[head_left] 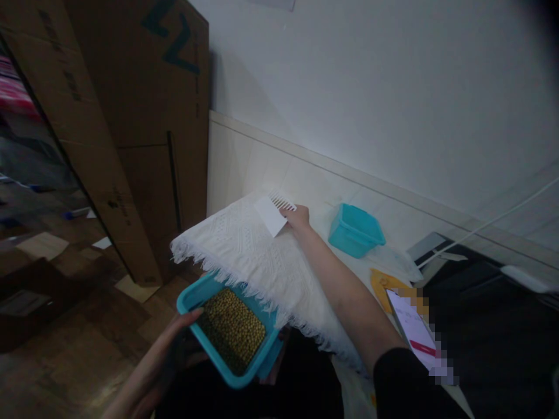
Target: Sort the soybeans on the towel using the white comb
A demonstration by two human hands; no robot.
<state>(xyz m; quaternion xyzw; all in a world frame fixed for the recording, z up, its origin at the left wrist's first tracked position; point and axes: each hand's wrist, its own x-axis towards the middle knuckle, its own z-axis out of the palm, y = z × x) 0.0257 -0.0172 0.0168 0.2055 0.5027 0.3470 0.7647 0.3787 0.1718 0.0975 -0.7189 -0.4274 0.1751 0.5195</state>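
My left hand [186, 326] grips the left rim of a blue plastic bin [233, 381], thumb over the edge. Small round yellowish beans [238, 323] lie inside the bin, with darker green ones along the left and near sides. The bin is held below the fringed edge of a white woven cloth [262, 262], which overhangs its far side. Over on the cloth, my right hand [299, 216] pinches a flat white toothed scraper [271, 216], its comb-like teeth pointing toward the wall.
A second blue bin [356, 230] stands on the table beside the wall. A phone [414, 331] lies at the right near a yellow cloth [379, 285] and a black item [484, 326]. A tall cardboard box [152, 116] rises at the left, with loose papers on the wooden floor.
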